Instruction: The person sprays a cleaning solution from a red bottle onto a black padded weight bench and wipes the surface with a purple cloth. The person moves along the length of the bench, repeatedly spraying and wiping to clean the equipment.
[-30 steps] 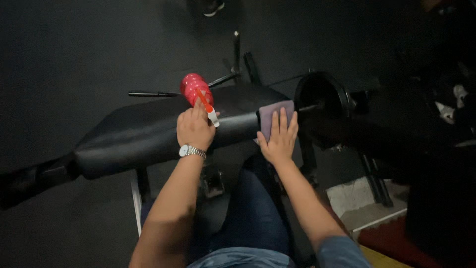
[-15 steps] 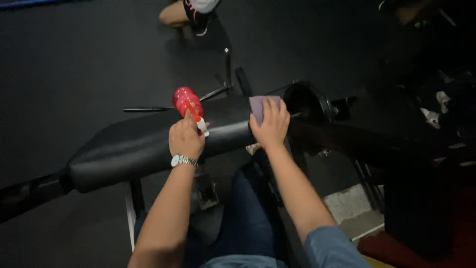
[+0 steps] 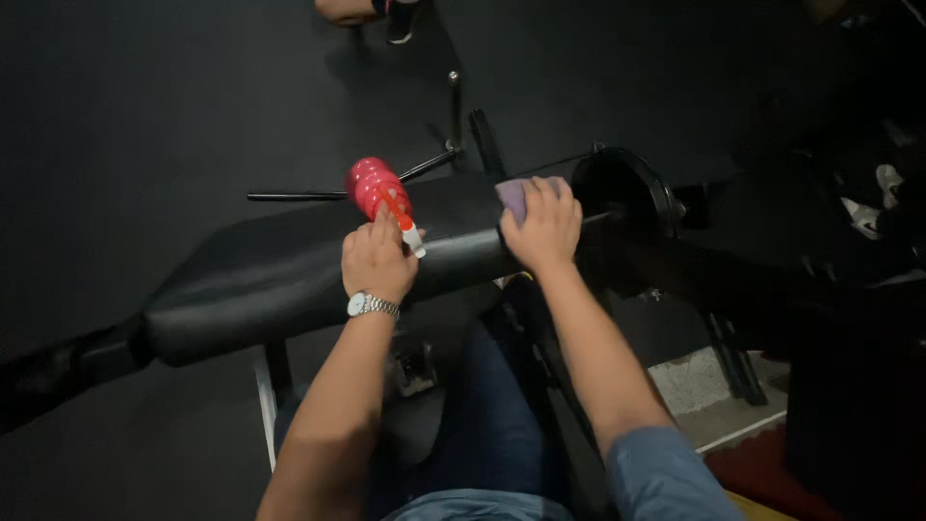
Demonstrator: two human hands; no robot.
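The head camera is looking down at two bare arms reaching out over a long black bench. The bench pad is lying across the picture, from low on the left up toward the right.

The left hand is wearing a silver watch on its wrist. Its fingers are curling tight around the neck of a red spray bottle. The bottle is pointing up and away from the person, and its white and red trigger is sticking out just beside the thumb. The bottom of the hand is resting on the bench.

The right hand is lying flat with its fingers spread out. It is pressing down on a small purple cloth. The cloth is sitting on the right end of the bench, and part of it is peeking out past the fingertips. The hand is not gripping the cloth; it is just lying open on top of it.

Just to the right of the cloth, a round black weight plate is standing on a dark bar. Thin black rods are lying on the dark floor behind the bench. At the top edge, another person's foot is showing. Below, the person's legs in blue jeans are showing under the bench.
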